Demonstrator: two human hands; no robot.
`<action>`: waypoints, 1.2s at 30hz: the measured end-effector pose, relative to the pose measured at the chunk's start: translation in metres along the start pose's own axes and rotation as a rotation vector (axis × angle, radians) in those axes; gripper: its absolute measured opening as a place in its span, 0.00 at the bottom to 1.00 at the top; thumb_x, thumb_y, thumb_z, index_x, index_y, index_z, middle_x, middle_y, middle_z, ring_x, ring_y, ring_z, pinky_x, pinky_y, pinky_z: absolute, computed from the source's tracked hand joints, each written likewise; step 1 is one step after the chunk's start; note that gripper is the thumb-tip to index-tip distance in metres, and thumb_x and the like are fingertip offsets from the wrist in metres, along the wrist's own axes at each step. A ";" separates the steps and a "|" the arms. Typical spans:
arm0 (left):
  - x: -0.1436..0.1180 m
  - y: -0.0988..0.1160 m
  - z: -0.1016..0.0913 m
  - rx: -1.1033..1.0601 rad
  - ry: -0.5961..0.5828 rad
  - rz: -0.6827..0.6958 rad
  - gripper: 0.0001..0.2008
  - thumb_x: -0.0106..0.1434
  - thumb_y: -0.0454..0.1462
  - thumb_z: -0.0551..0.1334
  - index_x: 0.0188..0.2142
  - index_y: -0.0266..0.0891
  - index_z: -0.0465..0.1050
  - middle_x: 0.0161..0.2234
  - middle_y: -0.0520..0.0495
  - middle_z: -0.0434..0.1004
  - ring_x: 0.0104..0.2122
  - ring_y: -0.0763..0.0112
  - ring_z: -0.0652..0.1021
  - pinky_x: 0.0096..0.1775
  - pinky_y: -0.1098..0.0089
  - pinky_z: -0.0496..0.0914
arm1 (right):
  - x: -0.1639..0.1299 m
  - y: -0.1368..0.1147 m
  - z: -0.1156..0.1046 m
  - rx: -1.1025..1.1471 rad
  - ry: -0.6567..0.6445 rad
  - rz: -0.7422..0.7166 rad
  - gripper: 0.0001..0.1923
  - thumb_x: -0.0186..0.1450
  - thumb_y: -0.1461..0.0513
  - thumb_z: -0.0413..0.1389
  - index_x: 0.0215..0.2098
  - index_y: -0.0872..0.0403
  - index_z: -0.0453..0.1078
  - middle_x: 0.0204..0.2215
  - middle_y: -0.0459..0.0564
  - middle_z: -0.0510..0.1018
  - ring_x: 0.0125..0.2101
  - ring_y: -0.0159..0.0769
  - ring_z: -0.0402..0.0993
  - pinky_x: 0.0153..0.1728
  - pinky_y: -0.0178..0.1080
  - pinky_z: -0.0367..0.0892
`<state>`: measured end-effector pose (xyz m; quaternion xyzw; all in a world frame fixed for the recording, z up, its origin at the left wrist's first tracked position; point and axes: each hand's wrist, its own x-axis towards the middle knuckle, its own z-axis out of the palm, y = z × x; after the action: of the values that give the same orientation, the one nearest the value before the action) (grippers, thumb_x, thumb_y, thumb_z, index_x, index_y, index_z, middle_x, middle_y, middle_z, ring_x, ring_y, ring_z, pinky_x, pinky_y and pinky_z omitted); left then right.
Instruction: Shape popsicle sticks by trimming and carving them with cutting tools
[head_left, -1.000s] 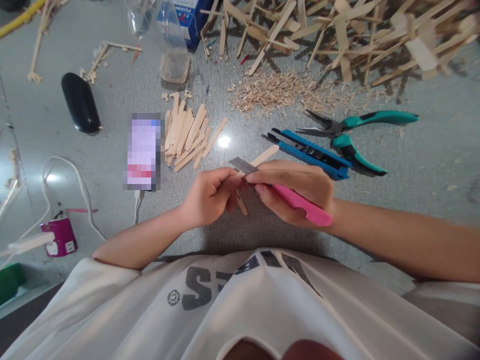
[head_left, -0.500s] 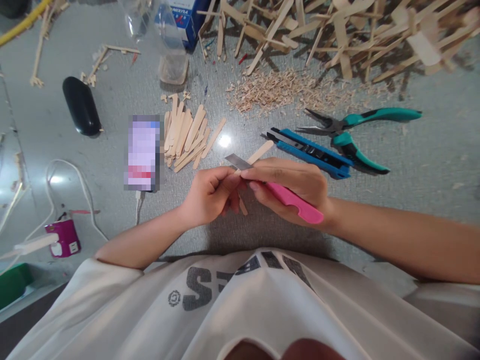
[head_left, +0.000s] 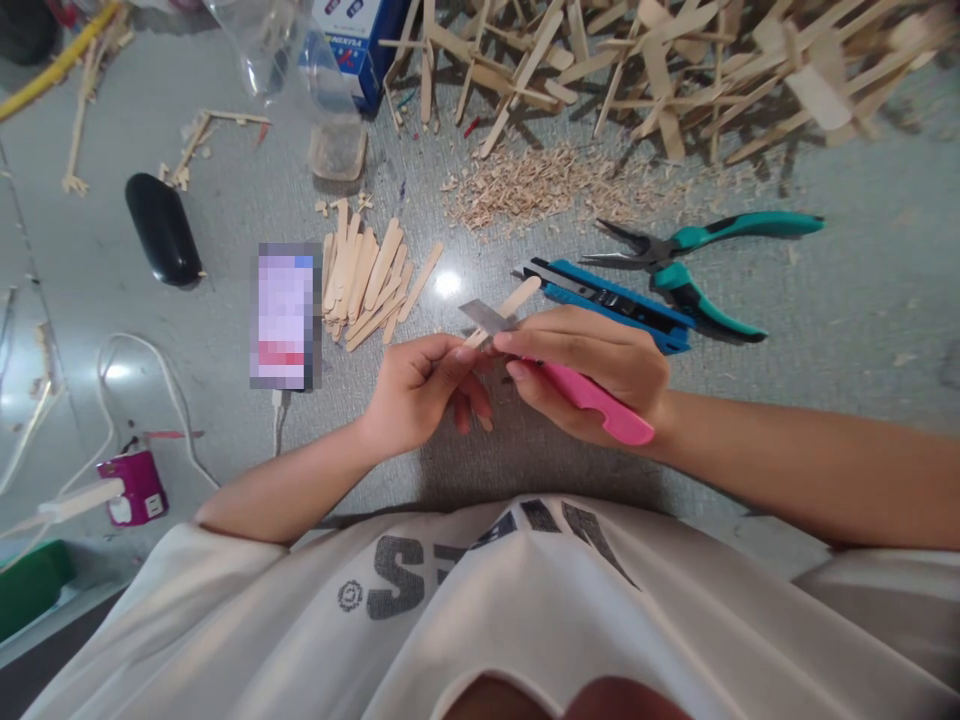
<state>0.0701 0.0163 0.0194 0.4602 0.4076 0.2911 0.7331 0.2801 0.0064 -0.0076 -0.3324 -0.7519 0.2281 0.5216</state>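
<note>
Between thumb and fingers, my left hand pinches a thin wooden craft stick that slants up to the right. My right hand is closed round a pink utility knife. Its metal blade lies against or just over the stick, close to my left fingertips; actual contact I cannot make out. Beyond my left hand is a loose pile of craft sticks. A blue utility knife lies just past my right hand, beside teal-handled pliers.
Wood shavings are heaped at the back middle, before a tangle of joined sticks. A phone on a cable lies left, near a black case. A small clear box stands by a blue carton.
The blade has shifted slightly right along the stick, and my right hand moved a little right with it. More bare stick shows by my left thumb. The whole view has shifted slightly.
</note>
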 end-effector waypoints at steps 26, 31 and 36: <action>-0.005 0.001 -0.004 0.036 0.257 -0.014 0.26 0.70 0.60 0.68 0.37 0.38 0.79 0.24 0.47 0.85 0.16 0.75 0.77 0.18 0.75 0.69 | -0.003 -0.006 -0.014 -0.109 -0.038 -0.055 0.19 0.63 0.69 0.63 0.52 0.54 0.78 0.31 0.49 0.77 0.28 0.36 0.77 0.27 0.38 0.77; -0.005 -0.001 -0.007 0.105 0.359 0.065 0.28 0.69 0.62 0.67 0.36 0.39 0.80 0.23 0.48 0.83 0.16 0.74 0.75 0.20 0.73 0.68 | -0.010 0.001 -0.011 -0.246 -0.100 0.011 0.30 0.68 0.68 0.61 0.68 0.51 0.72 0.42 0.55 0.85 0.37 0.41 0.84 0.37 0.41 0.82; -0.002 -0.010 -0.010 0.216 0.467 0.220 0.29 0.71 0.63 0.64 0.36 0.39 0.81 0.20 0.51 0.78 0.15 0.77 0.71 0.21 0.73 0.66 | -0.014 0.014 -0.011 -0.326 -0.185 -0.073 0.27 0.72 0.68 0.55 0.67 0.50 0.74 0.47 0.58 0.87 0.42 0.46 0.85 0.43 0.47 0.82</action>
<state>0.0608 0.0153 0.0081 0.4977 0.5415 0.4220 0.5300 0.2973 0.0056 -0.0228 -0.3624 -0.8353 0.1138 0.3975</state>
